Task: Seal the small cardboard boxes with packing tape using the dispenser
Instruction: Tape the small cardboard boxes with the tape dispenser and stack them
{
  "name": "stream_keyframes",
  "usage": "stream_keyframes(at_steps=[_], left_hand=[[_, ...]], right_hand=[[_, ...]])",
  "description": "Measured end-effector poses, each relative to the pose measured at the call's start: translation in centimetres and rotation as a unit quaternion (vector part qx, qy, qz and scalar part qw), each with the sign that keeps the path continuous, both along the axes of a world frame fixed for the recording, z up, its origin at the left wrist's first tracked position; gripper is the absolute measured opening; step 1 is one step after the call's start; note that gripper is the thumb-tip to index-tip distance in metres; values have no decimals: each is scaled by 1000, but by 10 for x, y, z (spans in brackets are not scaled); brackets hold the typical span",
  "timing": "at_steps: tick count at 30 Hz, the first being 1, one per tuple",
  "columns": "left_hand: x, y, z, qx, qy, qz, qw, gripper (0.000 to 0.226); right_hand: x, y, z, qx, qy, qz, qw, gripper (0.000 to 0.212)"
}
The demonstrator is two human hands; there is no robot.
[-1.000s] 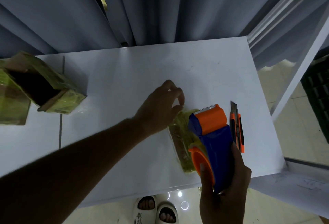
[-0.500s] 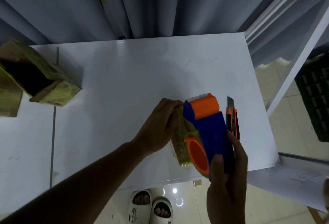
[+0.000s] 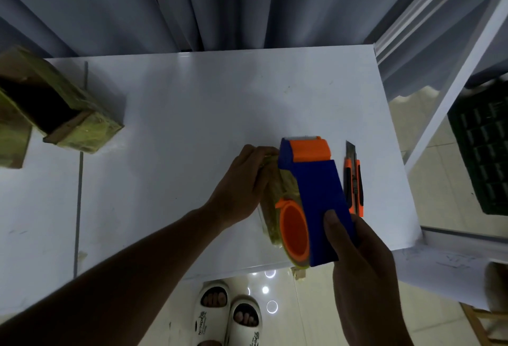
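Lower right of frame: right hand (image 3: 362, 263) clamped around blue-orange tape dispenser (image 3: 313, 200), thumb on top. Left hand (image 3: 242, 189) fingers curled on tape-wrapped small box (image 3: 270, 208) beneath dispenser. Orange utility knife (image 3: 354, 181) just right. Opened taped boxes (image 3: 63, 115) upper left on white table (image 3: 192, 115).

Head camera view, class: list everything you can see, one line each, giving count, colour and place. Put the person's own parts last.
Tape dispenser: one, blue and orange, over the near right of the table.
Small box: one, tape-wrapped, yellowish, under the dispenser.
Open boxes: at least two, yellowish, far left.
Utility knife: one, orange and black, right of the dispenser, blade out.
Table: one, white.
Curtain: grey, behind the table.
Crate: one, dark, right edge.
Slippers: two, white, on the floor.
Left hand: one, gripping the small box.
Right hand: one, gripping the dispenser.
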State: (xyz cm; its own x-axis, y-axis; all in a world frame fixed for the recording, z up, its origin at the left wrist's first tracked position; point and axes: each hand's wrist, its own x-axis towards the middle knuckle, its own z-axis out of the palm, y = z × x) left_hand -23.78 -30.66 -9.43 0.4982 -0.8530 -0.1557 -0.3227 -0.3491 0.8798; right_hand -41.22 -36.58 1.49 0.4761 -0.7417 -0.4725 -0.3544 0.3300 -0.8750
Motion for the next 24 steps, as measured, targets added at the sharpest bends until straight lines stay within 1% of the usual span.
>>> stream_keyframes(at_steps=[4, 7, 9, 11, 12, 15, 17, 19, 22, 24], left_hand=[[2, 1, 1, -2, -32, -13, 999, 30], [4, 1, 4, -7, -19, -12, 1000, 33], [3, 0, 6, -16, -5, -13, 1000, 41], [2, 0, 6, -20, 7, -8, 1000, 45], [2, -1, 5, -18, 11, -6, 1000, 43], [2, -1, 3, -10, 12, -5, 1000, 35], [2, -1, 1, -8, 7, -10, 1000, 34], [2, -1, 0, -8, -6, -16, 1000, 32], [3, -1, -1, -5, -29, -18, 999, 32], [3, -1, 0, -6, -42, -21, 999, 32]], right_hand=[[-9, -1, 7, -17, 39, -2, 999, 62], [-20, -3, 11, -28, 64, 17, 997, 55], [-25, -3, 12, -21, 82, 29, 996, 52], [-26, -1, 13, -14, 89, 35, 995, 53], [-26, 0, 13, -11, 86, 34, 996, 57], [-29, 4, 8, 2, 91, 12, 996, 91], [-32, 6, 4, 9, 98, 4, 995, 97], [-33, 8, 2, 10, 95, 0, 995, 91], [-41, 9, 1, 8, 98, -2, 995, 53], [-48, 10, 1, 8, 110, 4, 994, 40]])
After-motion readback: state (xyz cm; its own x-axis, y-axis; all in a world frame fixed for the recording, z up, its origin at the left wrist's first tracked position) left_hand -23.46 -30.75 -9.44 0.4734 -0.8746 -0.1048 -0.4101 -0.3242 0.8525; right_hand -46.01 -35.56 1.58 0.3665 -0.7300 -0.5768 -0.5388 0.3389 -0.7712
